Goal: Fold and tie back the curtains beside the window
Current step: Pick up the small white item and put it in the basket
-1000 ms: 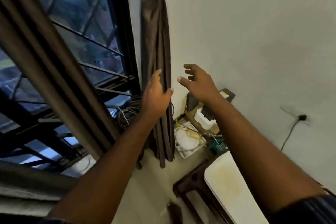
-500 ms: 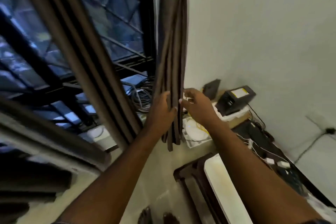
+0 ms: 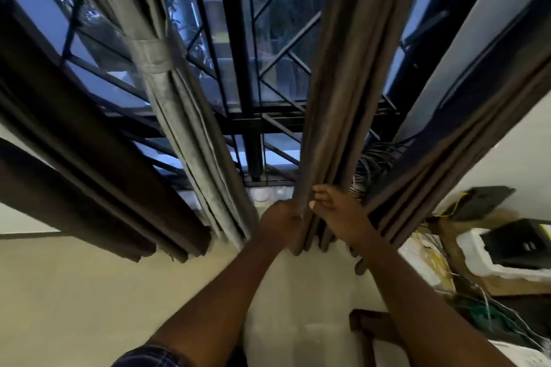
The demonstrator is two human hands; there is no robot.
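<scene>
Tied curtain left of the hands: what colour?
The tied curtain is grey, clearest in the head view.

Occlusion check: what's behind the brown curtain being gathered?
Either side of the brown curtain: black window grille, glass, and a cable coil low right. Anything directly behind the folds is covered.

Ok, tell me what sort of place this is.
Probably a lived-in room, home or small office: a barred window hung with long curtains, and a corner cluttered with cables and electronics.
</scene>
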